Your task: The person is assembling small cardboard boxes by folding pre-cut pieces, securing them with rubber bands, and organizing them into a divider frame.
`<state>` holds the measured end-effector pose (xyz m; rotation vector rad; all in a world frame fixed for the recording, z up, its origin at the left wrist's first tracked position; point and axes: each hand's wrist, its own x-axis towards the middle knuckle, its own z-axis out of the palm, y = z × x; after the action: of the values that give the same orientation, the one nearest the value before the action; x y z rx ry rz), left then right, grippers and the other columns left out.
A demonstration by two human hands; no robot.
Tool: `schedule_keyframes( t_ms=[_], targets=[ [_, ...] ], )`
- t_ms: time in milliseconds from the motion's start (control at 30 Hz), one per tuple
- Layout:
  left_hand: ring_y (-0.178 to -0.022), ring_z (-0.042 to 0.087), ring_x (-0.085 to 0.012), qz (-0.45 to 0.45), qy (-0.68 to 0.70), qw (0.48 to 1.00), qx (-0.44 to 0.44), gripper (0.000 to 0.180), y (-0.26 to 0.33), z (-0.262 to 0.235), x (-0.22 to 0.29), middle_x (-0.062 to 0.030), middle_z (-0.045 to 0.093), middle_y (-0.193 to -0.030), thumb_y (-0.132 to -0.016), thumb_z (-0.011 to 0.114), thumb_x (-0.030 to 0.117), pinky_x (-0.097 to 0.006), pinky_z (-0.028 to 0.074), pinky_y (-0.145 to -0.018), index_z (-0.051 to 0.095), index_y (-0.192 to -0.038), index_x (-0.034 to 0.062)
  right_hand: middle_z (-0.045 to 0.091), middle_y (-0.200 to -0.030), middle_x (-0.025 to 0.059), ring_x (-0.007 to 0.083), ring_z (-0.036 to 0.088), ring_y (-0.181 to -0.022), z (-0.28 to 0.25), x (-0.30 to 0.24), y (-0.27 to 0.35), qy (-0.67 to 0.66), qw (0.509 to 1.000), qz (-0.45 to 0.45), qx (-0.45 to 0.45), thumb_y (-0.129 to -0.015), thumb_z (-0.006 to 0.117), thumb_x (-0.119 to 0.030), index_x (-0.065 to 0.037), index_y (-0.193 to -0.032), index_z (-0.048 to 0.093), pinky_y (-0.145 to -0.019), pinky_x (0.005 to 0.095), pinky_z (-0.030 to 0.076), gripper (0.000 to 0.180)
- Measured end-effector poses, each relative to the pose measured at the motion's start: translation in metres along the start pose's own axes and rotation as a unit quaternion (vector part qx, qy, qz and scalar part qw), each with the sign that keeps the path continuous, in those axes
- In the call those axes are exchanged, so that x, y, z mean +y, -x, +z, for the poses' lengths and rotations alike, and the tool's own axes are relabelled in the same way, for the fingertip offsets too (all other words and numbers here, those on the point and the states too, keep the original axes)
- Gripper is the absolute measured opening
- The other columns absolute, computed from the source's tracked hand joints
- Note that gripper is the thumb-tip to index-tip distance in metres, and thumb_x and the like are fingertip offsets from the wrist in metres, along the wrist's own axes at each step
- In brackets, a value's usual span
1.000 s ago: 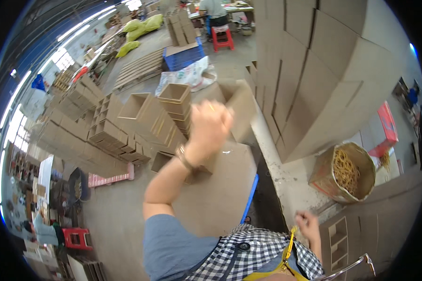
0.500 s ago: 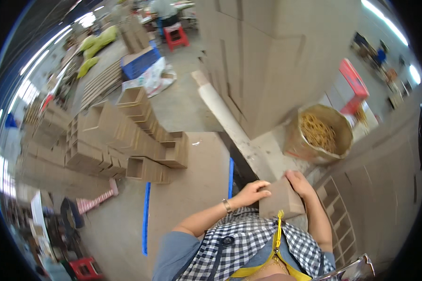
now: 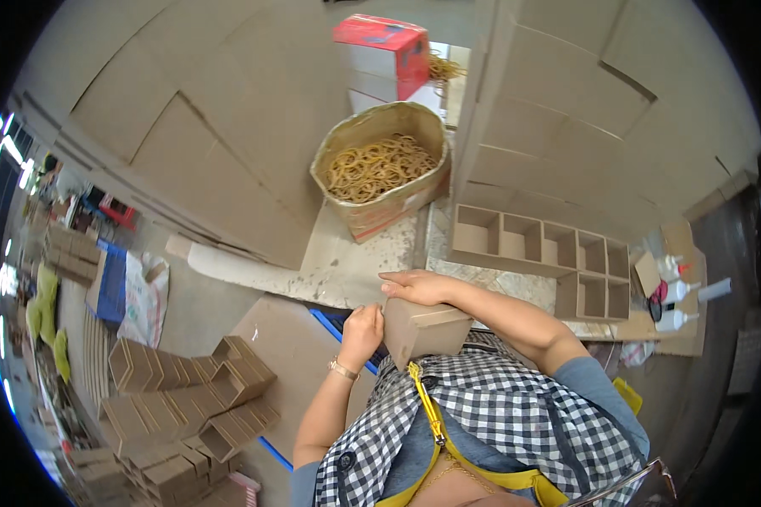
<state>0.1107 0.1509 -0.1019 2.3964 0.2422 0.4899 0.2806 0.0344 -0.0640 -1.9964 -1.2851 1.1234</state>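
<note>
After swinging round within the last second, in the head view, from the stacks (image 3: 165,414) to face the tub (image 3: 376,218), now keeping box (image 3: 435,338) between tub and shirt (image 3: 516,397), so within reach of both hands. Keeping left hand (image 3: 362,334) curled at its tub-left side, right hand (image 3: 421,288) straight-fingered over its tub-side edge (can't tell either grip). Seems set long axis crosswise, below tub, one corner toward shirt; can't tell open side.

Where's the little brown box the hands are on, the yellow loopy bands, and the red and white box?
Little brown box (image 3: 438,332): head view, on its side nearest the chest.
Yellow bands (image 3: 382,167): head view, middle of the heap.
Red and white box (image 3: 372,68): head view, on its pale side.
</note>
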Motion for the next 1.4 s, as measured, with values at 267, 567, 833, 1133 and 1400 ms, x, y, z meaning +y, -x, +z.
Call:
schedule_keyframes(
  t_ms=[267, 567, 833, 1133, 1400],
  targets=[
    [-0.074, 0.060, -0.0389, -0.108, 0.148, 0.974, -0.134, 0.014, -0.032, 0.065, -0.004, -0.0225, 0.060, -0.080, -0.089, 0.049, 0.010, -0.039, 0.048, -0.062, 0.060, -0.093, 0.0016, 0.059, -0.102, 0.0271, 0.0392, 0.057, -0.098, -0.011, 0.030, 0.050, 0.017, 0.997, 0.041, 0.057, -0.087, 0.038, -0.064, 0.002, -0.113, 0.053, -0.085, 0.0455, 0.043, 0.073],
    [-0.058, 0.049, -0.0109, -0.181, 0.319, 0.903, -0.225, 0.019, -0.066, 0.067, -0.002, -0.0009, 0.053, -0.063, -0.094, 0.046, 0.014, -0.025, 0.041, -0.055, 0.060, -0.088, 0.0032, 0.064, -0.078, 0.0190, 0.0271, 0.059, -0.070, -0.017, 0.041, 0.075, -0.202, 0.975, -0.004, 0.094, -0.087, 0.049, -0.054, 0.004, -0.087, 0.062, -0.066, 0.0375, 0.046, 0.059],
    [-0.063, 0.046, -0.0059, -0.326, 0.559, 0.723, -0.241, 0.017, -0.075, 0.040, 0.040, 0.0038, 0.054, -0.075, -0.094, 0.045, 0.012, -0.022, 0.041, -0.060, 0.060, -0.089, 0.0052, 0.065, -0.092, 0.0209, 0.0450, 0.054, -0.100, -0.005, 0.028, 0.060, 0.005, 0.922, -0.130, 0.366, -0.088, 0.048, -0.053, -0.006, -0.103, 0.063, -0.089, 0.0484, 0.041, 0.052],
    [-0.078, 0.056, -0.0146, -0.325, 0.481, 0.814, 0.025, 0.014, -0.076, 0.047, -0.055, -0.0033, 0.060, -0.079, -0.090, 0.043, 0.008, -0.031, 0.045, -0.076, 0.054, -0.082, 0.0053, 0.061, -0.067, 0.0169, 0.0291, 0.065, -0.074, -0.064, -0.013, 0.111, 0.051, 0.993, -0.096, 0.047, -0.080, 0.062, -0.052, -0.004, -0.079, 0.063, -0.067, 0.0414, 0.048, 0.048],
    [-0.098, 0.056, -0.0315, 0.135, 0.172, 0.974, -0.059, 0.037, -0.034, 0.018, 0.122, -0.0153, 0.060, -0.101, -0.076, 0.068, 0.006, -0.040, 0.043, -0.089, 0.059, -0.111, 0.0010, 0.055, -0.054, 0.0066, 0.0112, 0.047, -0.046, -0.076, 0.031, 0.137, -0.180, 0.943, 0.060, 0.273, -0.075, 0.072, -0.043, -0.002, -0.075, 0.063, -0.046, 0.0310, 0.040, 0.042]
  ],
)
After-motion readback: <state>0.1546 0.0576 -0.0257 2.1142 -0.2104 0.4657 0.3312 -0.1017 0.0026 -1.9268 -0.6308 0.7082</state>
